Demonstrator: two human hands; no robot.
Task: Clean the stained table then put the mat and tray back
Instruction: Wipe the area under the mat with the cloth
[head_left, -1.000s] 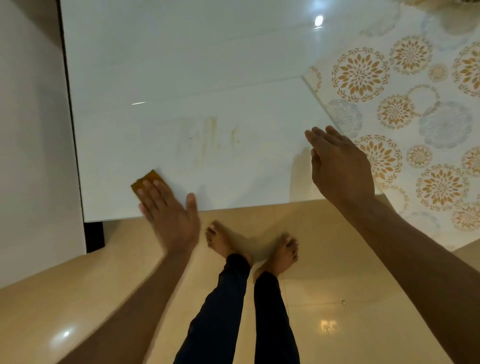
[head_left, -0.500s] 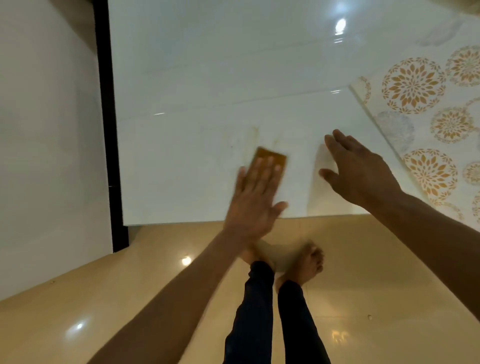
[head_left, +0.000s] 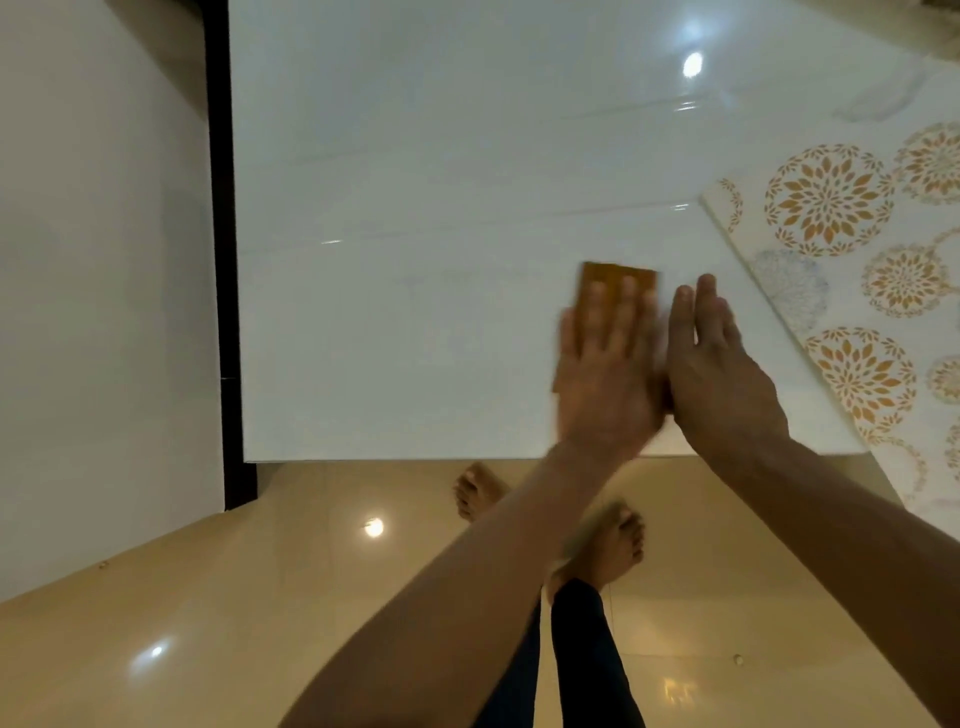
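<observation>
The table (head_left: 415, 338) looks nearly stain-free. My left hand (head_left: 605, 384) presses an orange cloth (head_left: 618, 278) flat at centre-right, and my right hand (head_left: 722, 374) hovers, fingers straight. The mat (head_left: 857, 291) waits at the right edge; no tray visible.

A glossy white desk (head_left: 415, 208) is seen, edged in black along its left side. An orange-brown sponge (head_left: 618, 280) lies on the desk. At the desk's right, a cream mat (head_left: 857, 291) is patterned with orange and grey floral medallions. Below the desk, a shiny beige floor (head_left: 260, 597) shows, with dark navy trousers (head_left: 587, 660).
</observation>
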